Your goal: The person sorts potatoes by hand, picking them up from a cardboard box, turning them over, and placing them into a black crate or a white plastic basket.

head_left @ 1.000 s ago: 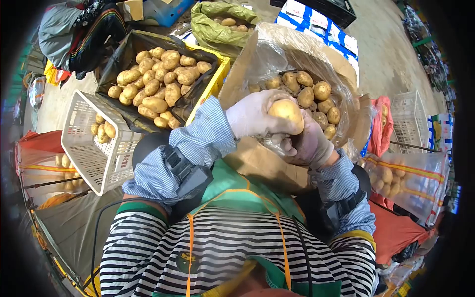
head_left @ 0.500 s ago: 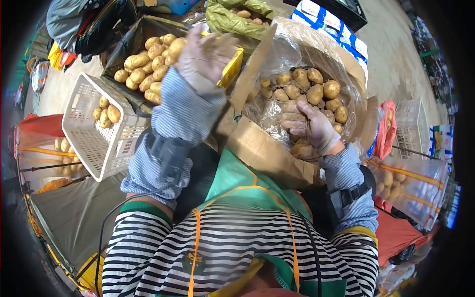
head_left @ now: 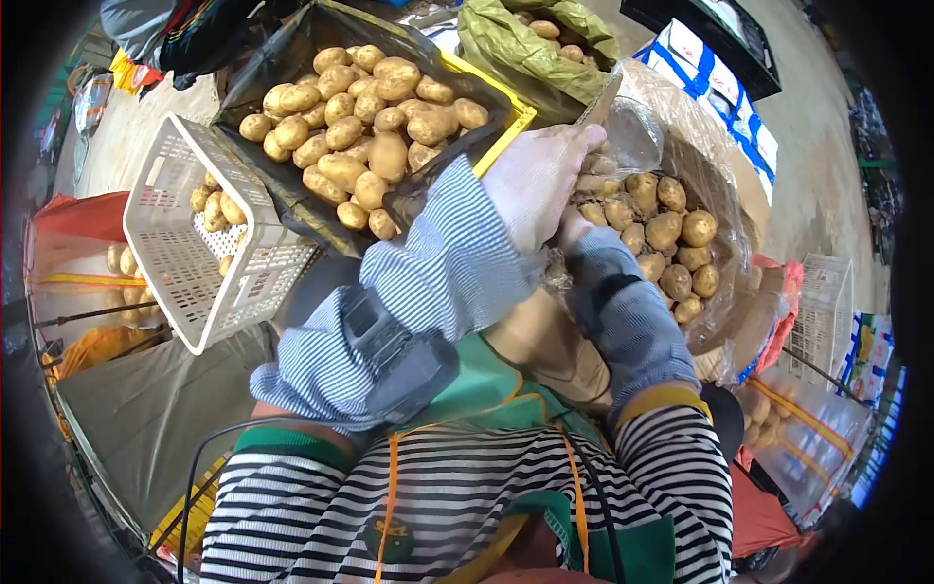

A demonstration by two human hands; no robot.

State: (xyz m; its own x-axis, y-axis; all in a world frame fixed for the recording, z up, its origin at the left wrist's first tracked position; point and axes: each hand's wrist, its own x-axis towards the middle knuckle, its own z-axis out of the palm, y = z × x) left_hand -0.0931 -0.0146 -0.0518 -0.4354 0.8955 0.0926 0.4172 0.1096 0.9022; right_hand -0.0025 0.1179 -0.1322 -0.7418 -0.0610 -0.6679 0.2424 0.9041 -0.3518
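Note:
A cardboard box lined with clear plastic (head_left: 725, 175) holds many soil-marked potatoes (head_left: 664, 232). At the box's left edge is my left hand (head_left: 535, 180), gloved, its back toward the camera and its thumb reaching over the potatoes; most of its fingers are hidden. Just below it, my right hand (head_left: 574, 229) reaches into the left side of the box, largely covered by my left hand and the sleeve. What either hand holds cannot be made out. Left of the box, a black-lined yellow crate (head_left: 501, 92) is heaped with cleaner potatoes (head_left: 342, 133).
A white plastic basket (head_left: 175, 253) with a few potatoes stands at the left. A green sack (head_left: 477, 39) of potatoes is behind the box. Blue-and-white packages (head_left: 710, 83) lie beyond it. A person's dark-clothed legs (head_left: 209, 34) show at the upper left.
My left hand has moved from over the yellow crate right to the box. My right hand has moved left inside the box. The view has shifted, and more of the crate shows.

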